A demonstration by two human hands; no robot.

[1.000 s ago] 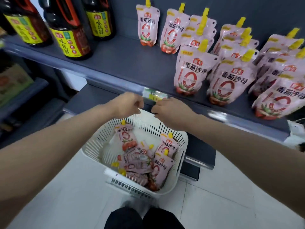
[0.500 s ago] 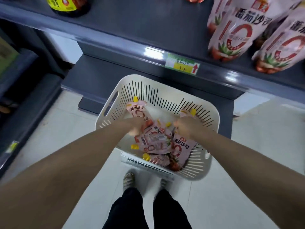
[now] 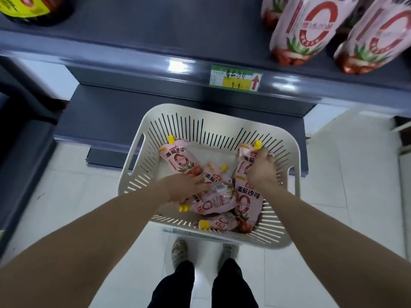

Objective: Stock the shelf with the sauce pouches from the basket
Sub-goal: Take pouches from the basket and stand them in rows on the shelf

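A white slotted basket (image 3: pixel 142 138) stands on the floor below the shelf and holds several pink sauce pouches with yellow caps. My right hand (image 3: pixel 261 167) is closed around the top of a pouch (image 3: pixel 246 161) that leans on the basket's right side. My left hand (image 3: pixel 184 187) lies with its fingers spread on the pouches heaped in the middle (image 3: pixel 216 196). Another pouch (image 3: pixel 178 158) leans at the back left of the basket. On the grey shelf (image 3: pixel 178 30) above, pouches (image 3: pixel 307 30) stand at the right.
A dark bottle with a yellow label (image 3: pixel 33 10) stands on the shelf at the far left. A green and yellow price tag (image 3: pixel 235 78) sits on the shelf's front rail. A lower grey shelf (image 3: pixel 111 112) juts out behind the basket. My shoes (image 3: pixel 179 252) are just in front of it.
Both hands came down from the shelf edge into the basket, and my view tilted downward. The right hand has moved to the upright pouch at the right and closed on it.
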